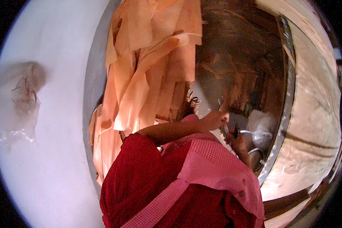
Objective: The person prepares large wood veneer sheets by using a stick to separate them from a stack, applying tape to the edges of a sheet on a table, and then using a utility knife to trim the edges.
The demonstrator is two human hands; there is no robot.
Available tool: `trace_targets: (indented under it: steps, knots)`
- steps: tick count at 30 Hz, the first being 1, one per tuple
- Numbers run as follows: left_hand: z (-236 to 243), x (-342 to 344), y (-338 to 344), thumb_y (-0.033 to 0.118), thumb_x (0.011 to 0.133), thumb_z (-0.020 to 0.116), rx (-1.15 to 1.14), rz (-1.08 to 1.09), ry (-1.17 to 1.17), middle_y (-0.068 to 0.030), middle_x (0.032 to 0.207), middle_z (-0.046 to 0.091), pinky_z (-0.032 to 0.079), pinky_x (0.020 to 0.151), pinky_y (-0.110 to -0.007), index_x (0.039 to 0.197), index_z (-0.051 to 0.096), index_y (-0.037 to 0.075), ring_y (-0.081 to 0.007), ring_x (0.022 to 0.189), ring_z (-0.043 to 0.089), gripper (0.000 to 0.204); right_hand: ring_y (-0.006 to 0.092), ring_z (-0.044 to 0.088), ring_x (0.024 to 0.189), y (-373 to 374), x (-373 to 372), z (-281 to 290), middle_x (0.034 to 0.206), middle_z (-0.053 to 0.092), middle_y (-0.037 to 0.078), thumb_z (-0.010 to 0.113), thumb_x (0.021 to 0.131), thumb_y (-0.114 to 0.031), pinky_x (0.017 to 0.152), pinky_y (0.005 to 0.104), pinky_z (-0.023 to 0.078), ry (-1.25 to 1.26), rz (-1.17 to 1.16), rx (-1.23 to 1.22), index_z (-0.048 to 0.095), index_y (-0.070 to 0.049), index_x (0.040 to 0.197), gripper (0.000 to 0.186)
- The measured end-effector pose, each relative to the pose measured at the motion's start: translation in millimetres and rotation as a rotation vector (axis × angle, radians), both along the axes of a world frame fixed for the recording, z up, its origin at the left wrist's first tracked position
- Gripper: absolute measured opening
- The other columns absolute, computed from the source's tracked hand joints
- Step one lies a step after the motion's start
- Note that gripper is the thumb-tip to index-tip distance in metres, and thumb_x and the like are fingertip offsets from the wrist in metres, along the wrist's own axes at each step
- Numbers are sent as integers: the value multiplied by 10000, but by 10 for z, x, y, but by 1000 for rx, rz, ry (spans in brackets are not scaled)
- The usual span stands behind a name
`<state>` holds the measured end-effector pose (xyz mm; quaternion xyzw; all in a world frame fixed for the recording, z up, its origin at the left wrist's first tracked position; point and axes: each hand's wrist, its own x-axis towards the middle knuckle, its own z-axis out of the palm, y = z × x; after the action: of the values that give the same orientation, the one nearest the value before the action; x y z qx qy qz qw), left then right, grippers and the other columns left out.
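Observation:
My left hand (215, 120) reaches across my lap from the left, its fingers closed in a pinch. A thin pale piece seems to lie between it and my right hand, too blurred to name. Just to the right and a little nearer, my right hand (238, 143) is closed too, in shadow. Beside its fingers shows a small dark object (236, 131), its kind unclear. Left of my arms lie long, thin, orange-brown sheets (155, 72) like wood veneer, overlapping in a loose heap. A clear plastic bag (261, 127) with something pale in it sits right of my hands.
A white wall (60, 114) rises on the left, with a plastic-wrapped bundle (26, 91) on it. Ahead is a shadowed floor area with more strips (239, 83). On the right stands a large cream-coloured surface (311, 102) with a dark edge. Pink checked cloth (212, 159) covers my lap.

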<state>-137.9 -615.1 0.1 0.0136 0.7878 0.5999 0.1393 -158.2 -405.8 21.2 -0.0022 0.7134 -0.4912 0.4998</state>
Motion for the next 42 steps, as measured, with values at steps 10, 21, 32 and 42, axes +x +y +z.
trace_targets:
  steps: [10, 21, 32, 42]
  knots:
    - [-1345, 1044, -3125, 51, 773, 496, -926, 745, -394, -166, 864, 589, 466, 641, -386, 925, 562, 71, -303, 764, 583, 167, 168, 551, 586, -560, -446, -448, 672, 578, 87, 537, 839, -173, 532, 292, 439, 20, -238, 105, 539, -24, 849, 150]
    - [1336, 621, -2434, -11, 742, 508, -1187, 523, 549, -126, 869, 612, 488, 609, -359, 1016, 596, 103, -299, 707, 597, 310, 160, 555, 550, -418, -112, 69, 673, 565, 80, 560, 824, -149, 481, 269, 452, -47, -514, -85, 510, -40, 836, 121]
    - [3047, 476, 941, -24, 844, 463, -967, 167, 1544, -122, 838, 634, 495, 653, -328, 956, 611, 6, -275, 778, 611, 188, 120, 530, 574, 2279, 2041, 1581, 662, 563, 38, 517, 879, -191, 531, 256, 430, 245, -759, -552, 542, -10, 913, 185]
    - [3619, 294, 4655, -34, 798, 518, -33, -157, 1462, -120, 859, 621, 478, 636, -287, 977, 618, 35, -216, 715, 603, 216, 136, 481, 467, 4543, 4895, 1764, 620, 540, 61, 544, 834, -116, 458, 291, 444, 563, -1894, -291, 499, -32, 847, 96]
